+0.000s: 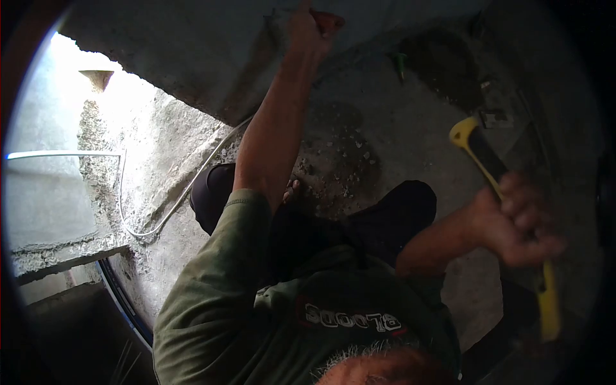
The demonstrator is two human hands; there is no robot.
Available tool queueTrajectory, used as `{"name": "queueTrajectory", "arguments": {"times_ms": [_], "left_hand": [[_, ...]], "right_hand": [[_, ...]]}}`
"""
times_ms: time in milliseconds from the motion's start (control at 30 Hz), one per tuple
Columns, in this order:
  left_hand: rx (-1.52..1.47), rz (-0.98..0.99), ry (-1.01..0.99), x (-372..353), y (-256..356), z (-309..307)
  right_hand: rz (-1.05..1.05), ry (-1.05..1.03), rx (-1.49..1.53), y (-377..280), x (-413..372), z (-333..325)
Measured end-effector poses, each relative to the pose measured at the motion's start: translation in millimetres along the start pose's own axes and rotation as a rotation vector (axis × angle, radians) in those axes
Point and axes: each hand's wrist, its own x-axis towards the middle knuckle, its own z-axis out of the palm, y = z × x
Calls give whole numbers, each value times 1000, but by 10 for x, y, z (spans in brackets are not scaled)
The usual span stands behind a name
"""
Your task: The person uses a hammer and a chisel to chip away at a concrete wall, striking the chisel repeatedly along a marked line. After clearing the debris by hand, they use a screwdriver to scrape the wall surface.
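Note:
My right hand (pixel 516 221) is closed round the yellow and black handle of a hammer (pixel 484 154), raised at the right. The handle's butt points up and left, and the hammer's head is lost in the dark below. My left arm stretches up to the dark concrete wall (pixel 179 48), where my left hand (pixel 311 29) appears closed near the top edge. What it holds is too dark and partly hidden to make out. My knees are bent above a floor patch with loose rubble (pixel 343 157).
A white cable (pixel 157 228) loops along the rough, brightly lit concrete at the left. Dark pipes (pixel 122 298) run below it. A small green object (pixel 401 64) and a small pale box-like piece (pixel 496 119) lie at the upper right.

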Motion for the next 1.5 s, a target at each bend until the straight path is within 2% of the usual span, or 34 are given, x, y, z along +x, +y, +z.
{"name": "queueTrajectory", "arguments": {"times_ms": [33, 67, 167, 200, 233, 267, 333, 400, 500, 533, 567, 600, 633, 700, 733, 767, 800, 833, 900, 967, 1000, 1033, 1100, 1200, 1267, 1400, 1433, 1467, 1500], "left_hand": [[30, 12, 54, 16, -33, 21], [56, 28, 106, 40, -40, 40], [78, -43, 189, -34, 69, 155], [84, -50, 186, -76, 82, 134], [93, -68, 189, -129, 94, 107], [104, -70, 180, -110, 150, 130], [78, -66, 189, -45, 248, 196], [45, -107, 191, -59, 175, 289], [97, -67, 231, -42, 115, 257], [461, 68, 228, 56, 54, 211], [828, 204, 214, 119, 17, 180], [824, 204, 218, 137, 8, 181], [692, 145, 234, 138, 8, 196], [427, 29, 262, 111, 27, 251], [294, -23, 272, 86, 66, 303], [163, -69, 277, 89, 107, 340], [35, -117, 283, 77, 133, 355], [42, -113, 283, 91, 152, 346], [158, -51, 374, 29, 118, 373], [30, -49, 285, 68, 133, 371], [-93, -25, 233, 96, 219, 366], [-86, -48, 254, 6, 177, 332], [-30, -39, 335, -19, 232, 472], [-52, -65, 342, 21, 167, 387], [-58, -80, 324, 16, 157, 364], [-48, -88, 304, -25, 158, 302], [-40, -86, 297, -30, 145, 291], [-33, -87, 286, -29, 127, 275], [-27, -84, 268, -16, 107, 233]], "right_hand": [[-94, 24, 142, 10, 4, 1], [-154, -13, -204, 131, -175, 72], [449, -110, -89, 1038, -1611, -24], [884, -185, -283, 1113, -1623, 143], [1306, -368, -479, 1191, -1636, 309], [1292, -360, -475, 1174, -1633, 249], [1078, -277, -553, 1038, -1590, 32], [980, -222, -787, 784, -1190, -143], [205, -231, -825, 495, -191, -409], [-20, -250, -782, 361, 175, -473], [-176, -253, -694, 244, 542, -533], [-248, -205, -561, 122, 840, -595], [-287, -142, -429, 38, 1050, -638], [-329, 3, -244, -5, 1075, -654], [-334, 84, -212, 96, 793, -576], [-304, 106, -305, 302, 385, -384], [-161, 19, -504, 610, -214, -175], [146, -141, -636, 959, -871, 14], [1173, -447, -637, 1290, -1372, 426], [1138, -591, -688, 1166, -1213, 296], [1081, -561, -642, 1217, -1191, 168], [1074, -511, -619, 1121, -1258, -84], [766, -351, -693, 913, -870, -273], [-48, -493, -764, 431, 267, -493], [-402, -618, -592, 197, 786, -457], [-318, 234, -39, 174, 809, -1040], [-297, 158, -172, 330, 366, -671], [-239, 39, -452, 555, -226, -273], [-2, -105, -651, 922, -864, -98]]}}
